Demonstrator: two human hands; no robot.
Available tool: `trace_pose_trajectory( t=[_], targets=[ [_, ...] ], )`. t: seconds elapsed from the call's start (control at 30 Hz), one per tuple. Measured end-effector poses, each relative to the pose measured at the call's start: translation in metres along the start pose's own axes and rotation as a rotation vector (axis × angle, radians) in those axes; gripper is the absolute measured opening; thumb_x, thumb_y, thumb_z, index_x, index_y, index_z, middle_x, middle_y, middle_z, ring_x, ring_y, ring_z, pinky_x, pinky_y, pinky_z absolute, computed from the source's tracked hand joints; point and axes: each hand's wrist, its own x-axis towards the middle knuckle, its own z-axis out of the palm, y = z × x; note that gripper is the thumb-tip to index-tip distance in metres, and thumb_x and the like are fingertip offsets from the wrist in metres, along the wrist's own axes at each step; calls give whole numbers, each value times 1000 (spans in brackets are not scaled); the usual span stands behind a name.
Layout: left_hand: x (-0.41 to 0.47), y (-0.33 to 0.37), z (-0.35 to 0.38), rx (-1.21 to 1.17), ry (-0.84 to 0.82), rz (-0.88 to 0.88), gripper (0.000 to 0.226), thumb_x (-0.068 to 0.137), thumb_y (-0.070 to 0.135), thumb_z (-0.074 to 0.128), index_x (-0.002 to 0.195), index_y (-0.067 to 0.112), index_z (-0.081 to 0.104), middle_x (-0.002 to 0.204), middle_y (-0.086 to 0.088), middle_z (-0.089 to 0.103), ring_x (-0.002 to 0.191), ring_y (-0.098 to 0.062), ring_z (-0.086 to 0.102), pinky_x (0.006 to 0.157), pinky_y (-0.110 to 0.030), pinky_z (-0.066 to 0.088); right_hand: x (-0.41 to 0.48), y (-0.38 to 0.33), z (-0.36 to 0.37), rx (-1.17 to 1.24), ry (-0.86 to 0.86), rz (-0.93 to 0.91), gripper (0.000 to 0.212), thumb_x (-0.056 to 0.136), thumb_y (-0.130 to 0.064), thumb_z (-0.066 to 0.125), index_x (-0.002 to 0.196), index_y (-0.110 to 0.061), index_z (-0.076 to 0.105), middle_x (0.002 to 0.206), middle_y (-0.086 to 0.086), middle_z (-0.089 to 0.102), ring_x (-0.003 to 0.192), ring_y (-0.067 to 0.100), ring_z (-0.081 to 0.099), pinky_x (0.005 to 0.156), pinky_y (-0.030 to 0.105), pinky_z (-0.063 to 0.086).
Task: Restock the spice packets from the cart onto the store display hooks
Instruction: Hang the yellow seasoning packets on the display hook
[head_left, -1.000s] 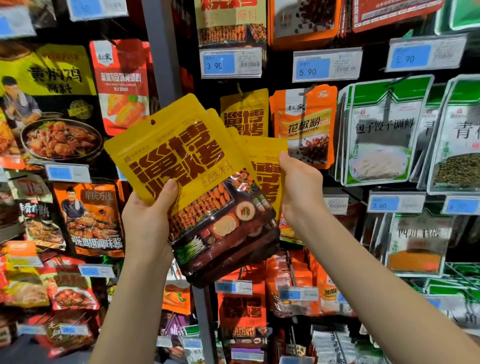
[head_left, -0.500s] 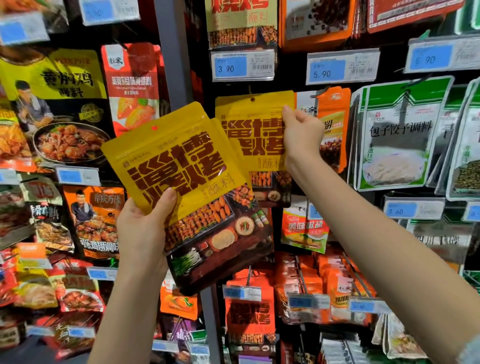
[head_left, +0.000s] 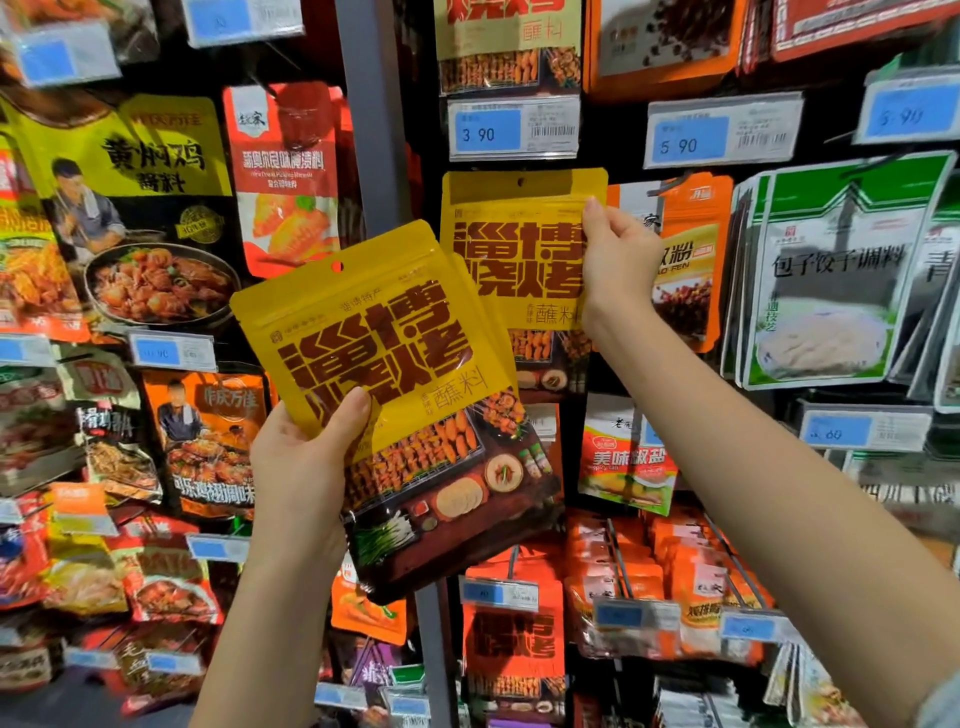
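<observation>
My left hand (head_left: 301, 467) grips a small stack of yellow spice packets (head_left: 384, 374) by the lower left side, thumb on the front, tilted in front of the display. My right hand (head_left: 615, 260) pinches the right edge of one more yellow spice packet (head_left: 514, 244) and holds it upright against the display, just under the 3.90 price tag (head_left: 511, 130). That packet's hang hole (head_left: 521, 182) sits at the top middle. The hook behind it is hidden by the packet.
A grey upright post (head_left: 374, 130) divides the display. Orange pepper packets (head_left: 691, 260) and green-and-white packets (head_left: 831, 280) hang to the right. Red and yellow sauce packets (head_left: 280, 171) hang on the left. Orange packets (head_left: 514, 639) fill the lower hooks.
My right hand lifted one yellow packet off the stack, up and right to the display under the 3.90 tag. My left hand kept the remaining stack nearly still.
</observation>
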Motion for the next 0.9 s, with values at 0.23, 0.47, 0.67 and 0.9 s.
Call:
trace_pose_trajectory(
  t=[0.23,0.47,0.67,0.9],
  targets=[
    [0,0,-3,8,5,-9,14,88,13,64,97,23,62,98,-3,71,93,-23,69,87,-46,54,7,4,-2,29,20,-29,38,96,-27,53,77,5,59,73,13,49,70,20,47,67,35,42],
    [0,3,-1,5,-9,-4,14,88,13,64,93,26,62,93,0,72,93,-25,69,85,-45,54,16,-1,11,-50,68,-29,39,97,-27,52,66,-2,52,67,21,51,61,28,51,63,40,50],
    [-1,5,-1,7,-28,-1,13,88,14,64,94,25,64,98,-4,73,96,-28,69,89,-51,53,22,-1,12,-90,95,-21,45,96,-24,54,53,-16,40,64,13,46,62,21,49,62,33,44],
    [0,6,0,12,-50,16,14,88,13,64,95,25,64,91,3,74,92,-24,70,87,-49,55,31,5,15,-209,123,-52,48,96,-21,54,52,-16,34,52,3,37,50,13,37,52,24,33]
  ],
)
